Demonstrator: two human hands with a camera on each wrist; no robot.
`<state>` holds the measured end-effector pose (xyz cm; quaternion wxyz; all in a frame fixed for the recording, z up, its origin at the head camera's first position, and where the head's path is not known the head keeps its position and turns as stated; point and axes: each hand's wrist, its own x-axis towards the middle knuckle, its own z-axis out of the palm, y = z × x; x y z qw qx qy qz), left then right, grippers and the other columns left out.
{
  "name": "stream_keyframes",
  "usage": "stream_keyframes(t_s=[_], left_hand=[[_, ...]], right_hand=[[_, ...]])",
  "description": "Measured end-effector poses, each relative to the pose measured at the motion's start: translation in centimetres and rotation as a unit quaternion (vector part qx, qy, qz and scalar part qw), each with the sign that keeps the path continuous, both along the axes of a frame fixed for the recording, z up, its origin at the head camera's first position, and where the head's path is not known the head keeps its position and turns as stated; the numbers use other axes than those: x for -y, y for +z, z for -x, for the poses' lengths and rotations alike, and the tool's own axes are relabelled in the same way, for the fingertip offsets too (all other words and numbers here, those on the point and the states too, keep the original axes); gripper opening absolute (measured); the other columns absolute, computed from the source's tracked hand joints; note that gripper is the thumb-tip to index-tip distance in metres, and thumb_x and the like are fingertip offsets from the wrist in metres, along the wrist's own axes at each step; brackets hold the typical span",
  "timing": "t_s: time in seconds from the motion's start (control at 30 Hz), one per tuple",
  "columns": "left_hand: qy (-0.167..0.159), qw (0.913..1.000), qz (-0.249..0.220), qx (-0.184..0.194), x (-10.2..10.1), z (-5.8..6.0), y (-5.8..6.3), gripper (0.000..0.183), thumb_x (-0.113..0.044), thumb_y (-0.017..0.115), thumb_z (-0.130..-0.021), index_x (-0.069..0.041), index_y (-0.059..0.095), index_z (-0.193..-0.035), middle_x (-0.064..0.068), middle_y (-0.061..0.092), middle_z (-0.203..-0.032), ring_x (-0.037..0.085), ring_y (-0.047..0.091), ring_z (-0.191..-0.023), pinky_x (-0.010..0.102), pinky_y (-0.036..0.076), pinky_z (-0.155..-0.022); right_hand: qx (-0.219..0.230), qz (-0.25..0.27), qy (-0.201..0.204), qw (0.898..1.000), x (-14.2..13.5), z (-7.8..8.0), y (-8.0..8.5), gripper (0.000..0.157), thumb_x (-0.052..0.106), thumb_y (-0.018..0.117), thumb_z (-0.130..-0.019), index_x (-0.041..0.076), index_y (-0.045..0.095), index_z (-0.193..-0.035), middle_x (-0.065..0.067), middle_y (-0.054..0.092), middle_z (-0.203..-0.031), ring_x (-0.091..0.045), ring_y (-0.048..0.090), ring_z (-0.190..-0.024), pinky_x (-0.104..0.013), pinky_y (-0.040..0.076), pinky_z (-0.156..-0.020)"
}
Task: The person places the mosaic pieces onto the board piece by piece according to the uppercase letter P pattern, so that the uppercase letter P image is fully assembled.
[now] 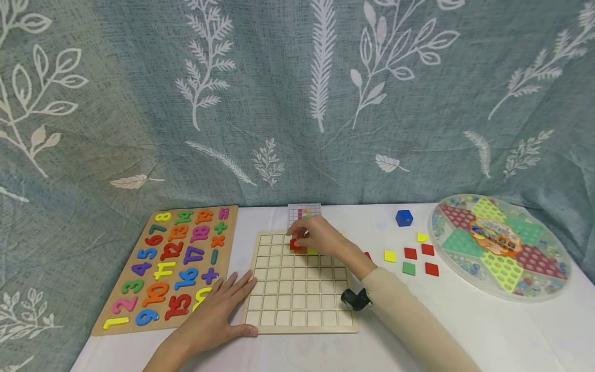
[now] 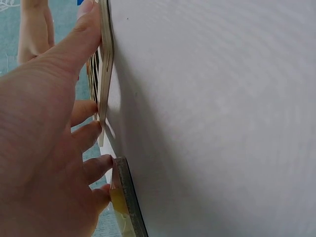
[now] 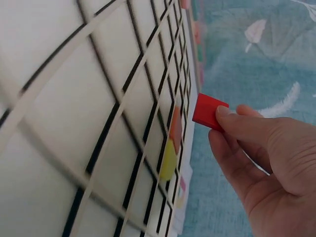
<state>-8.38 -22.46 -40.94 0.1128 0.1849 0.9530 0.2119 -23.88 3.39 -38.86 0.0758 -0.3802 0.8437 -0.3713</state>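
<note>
A wooden grid board [image 1: 285, 301] lies in the middle of the white table. Above its far rows my right hand [image 1: 318, 236] pinches a small red square tile [image 3: 207, 109] between thumb and fingers. Beneath that hand, an orange tile [image 3: 176, 128] and a yellow tile [image 3: 168, 160] sit in cells of the board, partly hidden in the head view. My left hand [image 1: 223, 305] rests at the board's left side, fingers spread, with thumb and fingertips touching the edge [image 2: 105, 74]. Behind the board stands a printed pattern card [image 1: 304, 211] with coloured squares.
Loose red tiles [image 1: 432, 269], yellow tiles [image 1: 389, 256] and a green tile [image 1: 409, 268] lie right of the board. Beyond them are a blue cube [image 1: 404, 218] and a round Chinese checkers set [image 1: 499, 248]. A number puzzle board [image 1: 162, 268] lies left, under a patterned curtain [image 1: 279, 103].
</note>
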Motion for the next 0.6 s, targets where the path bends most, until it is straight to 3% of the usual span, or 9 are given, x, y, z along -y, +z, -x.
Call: stream_keyframes(t_s=[0.23,0.6], left_hand=[[0.002,1.0,-0.001,0.005,0.0,0.0,0.0,0.101,-0.07,0.066,-0.074,-0.011,0.039,-0.151,0.007,0.028,-0.16,0.041,0.02,-0.146,0.06,0.012,-0.119],[-0.001,1.0,0.0,0.002,0.0,0.0,-0.1,0.1,-0.07,0.065,-0.075,-0.011,0.039,-0.151,0.007,0.028,-0.16,0.041,0.02,-0.146,0.059,0.011,-0.119]], right_hand=[[0.012,0.011,0.003,1.0,1.5,0.4,-0.5,0.02,-0.005,0.072,-0.085,-0.003,0.071,-0.104,-0.008,0.071,-0.09,-0.017,0.067,-0.084,-0.017,0.054,-0.074],[0.037,-0.016,-0.014,0.999,2.2,0.2,-1.2,0.017,-0.002,0.071,-0.087,-0.001,0.072,-0.104,-0.008,0.072,-0.092,-0.019,0.067,-0.087,-0.02,0.055,-0.075]])
